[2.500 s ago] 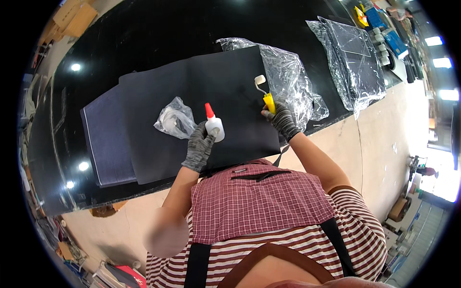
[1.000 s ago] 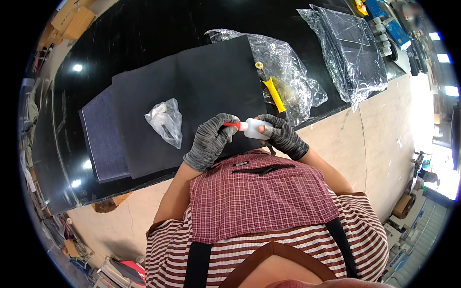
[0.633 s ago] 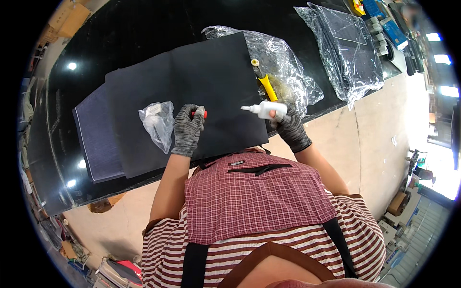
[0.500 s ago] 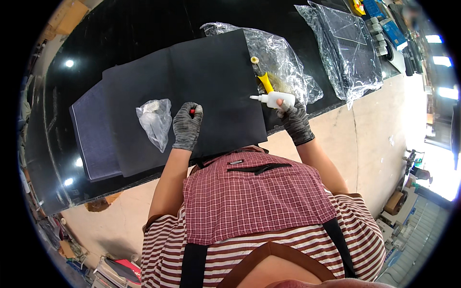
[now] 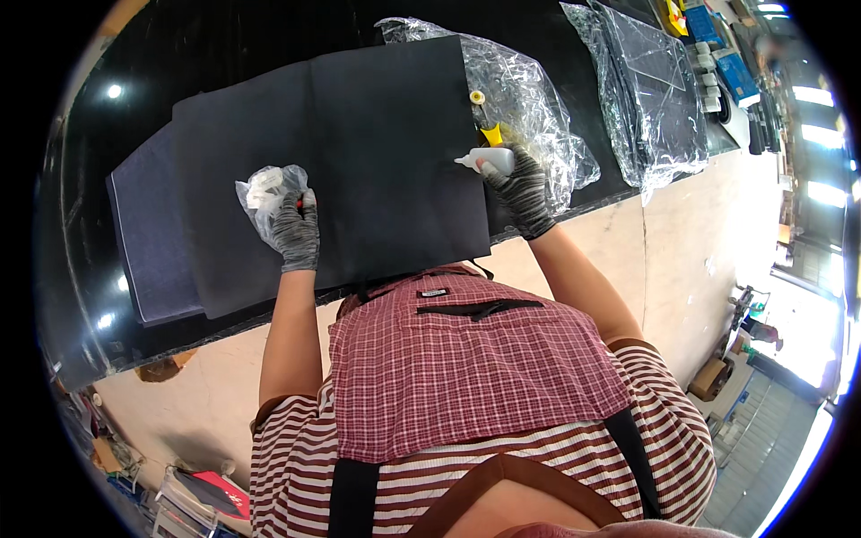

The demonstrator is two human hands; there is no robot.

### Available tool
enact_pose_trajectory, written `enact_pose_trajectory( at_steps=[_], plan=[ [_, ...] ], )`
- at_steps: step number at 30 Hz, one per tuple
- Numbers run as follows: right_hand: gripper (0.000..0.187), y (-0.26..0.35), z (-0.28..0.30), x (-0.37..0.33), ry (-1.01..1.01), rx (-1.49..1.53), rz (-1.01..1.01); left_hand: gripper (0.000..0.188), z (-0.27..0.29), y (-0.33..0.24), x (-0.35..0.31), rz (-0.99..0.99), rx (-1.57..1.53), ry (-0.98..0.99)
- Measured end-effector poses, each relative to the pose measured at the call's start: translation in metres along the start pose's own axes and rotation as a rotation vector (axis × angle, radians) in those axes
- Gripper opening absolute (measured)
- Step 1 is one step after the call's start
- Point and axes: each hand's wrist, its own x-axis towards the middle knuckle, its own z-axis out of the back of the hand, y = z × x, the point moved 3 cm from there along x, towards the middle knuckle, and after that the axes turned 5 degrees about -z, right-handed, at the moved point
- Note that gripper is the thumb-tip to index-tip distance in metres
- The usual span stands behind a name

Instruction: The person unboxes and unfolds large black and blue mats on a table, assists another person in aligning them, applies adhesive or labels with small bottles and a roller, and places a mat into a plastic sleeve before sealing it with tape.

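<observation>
My right hand [image 5: 523, 193], in a grey knit glove with bare fingertips, is closed round a white squeeze bottle [image 5: 496, 160]. The bottle lies nearly level, its narrow nozzle pointing left over the black sheet [image 5: 386, 143]. In the same kind of glove, my left hand [image 5: 298, 235] has its fingers curled, with a small red cap [image 5: 300, 204] showing between them. Those fingers are at the right side of a crumpled clear plastic bag [image 5: 257, 202] with something white inside. Whether they also grip the bag I cannot tell.
A dark blue-grey sheet [image 5: 148, 229] sticks out from under the black one at left. Beyond my right hand lie a yellow-handled tool [image 5: 491, 134] and crinkled clear plastic [image 5: 529, 99]. Farther right are plastic-wrapped dark sheets [image 5: 659, 99] and blue boxes [image 5: 737, 78] on the black table [image 5: 242, 54].
My left hand has moved left onto the plastic bag, keeping the red cap. The bottle in my right hand has shifted slightly left and away from me, partly covering the yellow-handled tool.
</observation>
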Motion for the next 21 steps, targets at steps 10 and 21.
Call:
enact_pose_trajectory(
  at_steps=[10, 21],
  plan=[
    [0.028, 0.011, -0.004, 0.008, 0.041, -0.207, 0.093, 0.010, -0.002, -0.023, 0.005, -0.226, 0.215, -0.125],
    [0.030, 0.016, -0.007, 0.014, 0.077, -0.204, 0.110, 0.010, 0.004, -0.062, 0.010, -0.202, 0.440, 0.035]
  ],
)
